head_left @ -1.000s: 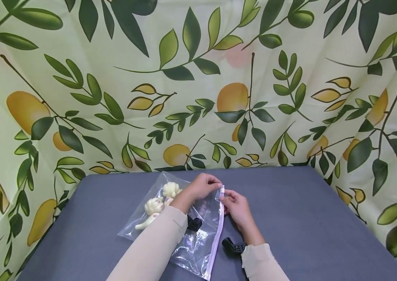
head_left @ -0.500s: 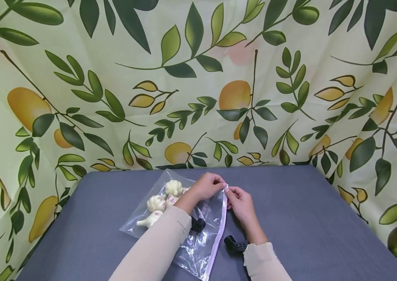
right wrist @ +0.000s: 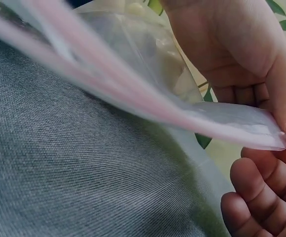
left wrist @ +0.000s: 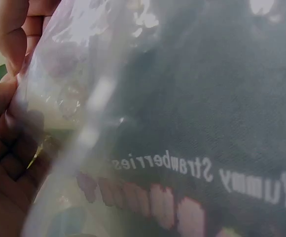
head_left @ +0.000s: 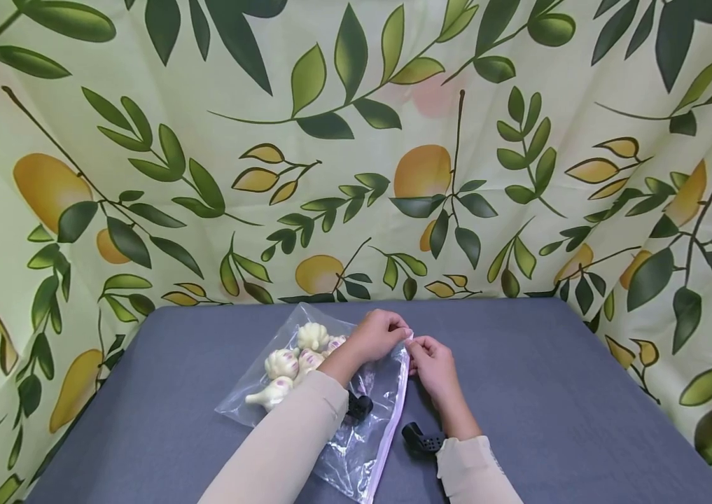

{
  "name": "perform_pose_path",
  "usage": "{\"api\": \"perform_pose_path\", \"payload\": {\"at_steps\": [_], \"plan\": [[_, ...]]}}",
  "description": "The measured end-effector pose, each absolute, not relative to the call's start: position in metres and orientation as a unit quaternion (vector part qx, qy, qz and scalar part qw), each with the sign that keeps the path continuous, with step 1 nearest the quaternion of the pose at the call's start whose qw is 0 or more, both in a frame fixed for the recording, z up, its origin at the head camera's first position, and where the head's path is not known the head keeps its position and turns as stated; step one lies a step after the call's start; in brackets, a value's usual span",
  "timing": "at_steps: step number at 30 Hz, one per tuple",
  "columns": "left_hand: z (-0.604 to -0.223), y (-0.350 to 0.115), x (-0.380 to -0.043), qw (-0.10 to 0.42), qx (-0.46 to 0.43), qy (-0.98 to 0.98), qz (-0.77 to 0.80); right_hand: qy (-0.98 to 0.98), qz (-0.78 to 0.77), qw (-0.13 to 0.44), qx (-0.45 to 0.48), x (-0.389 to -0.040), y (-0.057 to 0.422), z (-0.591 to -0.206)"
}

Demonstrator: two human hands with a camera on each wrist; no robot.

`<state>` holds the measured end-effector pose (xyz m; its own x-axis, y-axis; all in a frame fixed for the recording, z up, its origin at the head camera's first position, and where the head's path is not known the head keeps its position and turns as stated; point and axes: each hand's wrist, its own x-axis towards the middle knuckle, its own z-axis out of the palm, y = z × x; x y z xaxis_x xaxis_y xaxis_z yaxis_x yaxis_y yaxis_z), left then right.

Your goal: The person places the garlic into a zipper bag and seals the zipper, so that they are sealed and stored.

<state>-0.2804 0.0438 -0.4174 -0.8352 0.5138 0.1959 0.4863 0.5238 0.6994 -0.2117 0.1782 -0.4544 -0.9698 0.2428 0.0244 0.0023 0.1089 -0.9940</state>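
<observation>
A clear zip bag (head_left: 346, 458) lies on the table with several garlic bulbs (head_left: 281, 364) inside, toward its far left. Its pale pink zip strip (head_left: 391, 428) runs down the right side. At the strip's far end, my left hand (head_left: 379, 337) pinches the bag's corner between thumb and fingers. Close beside it, my right hand (head_left: 433, 365) pinches the same end of the strip. In the right wrist view the pink strip (right wrist: 182, 118) ends between the fingertips, its two edges apart farther along. Mirrored white lettering (left wrist: 162, 163) shows through the film in the left wrist view. My left arm hides part of the bag.
Grey cloth covers the table (head_left: 519, 392). Black wrist-worn pieces show at my left wrist (head_left: 358, 407) and right wrist (head_left: 421, 439). A curtain (head_left: 343, 154) printed with leaves and fruit stands behind the table's far edge and along both sides.
Both hands have shifted slightly right with the bag's corner, and their fingertips are closer together. A white piece at the strip's far end, visible a second ago, is now hidden by fingers.
</observation>
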Motion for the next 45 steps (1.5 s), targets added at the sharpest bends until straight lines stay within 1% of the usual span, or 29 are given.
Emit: {"api": "perform_pose_path", "payload": {"at_steps": [10, 15, 24, 31, 38, 42, 45], "plan": [[-0.416, 0.037, -0.290, -0.020, 0.233, 0.880, 0.413, -0.752, 0.654, 0.059, -0.058, -0.206, 0.171, -0.450], [-0.413, 0.035, -0.291, -0.026, 0.219, 0.886, 0.407, -0.760, 0.646, 0.043, -0.056, -0.206, 0.172, -0.447], [-0.402, 0.040, -0.286, -0.037, 0.224, 0.894, 0.386, -0.750, 0.656, 0.052, -0.068, -0.209, 0.175, -0.447], [-0.405, 0.041, -0.286, -0.055, 0.226, 0.889, 0.396, -0.763, 0.641, 0.049, -0.067, -0.207, 0.174, -0.441], [-0.415, 0.035, -0.295, -0.070, 0.200, 0.883, 0.420, -0.789, 0.612, 0.010, -0.046, -0.206, 0.175, -0.441], [-0.415, 0.033, -0.299, -0.089, 0.183, 0.881, 0.427, -0.802, 0.596, 0.003, -0.027, -0.205, 0.175, -0.439], [-0.412, 0.032, -0.301, -0.090, 0.168, 0.882, 0.432, -0.810, 0.587, -0.004, -0.018, -0.205, 0.177, -0.438]]}}
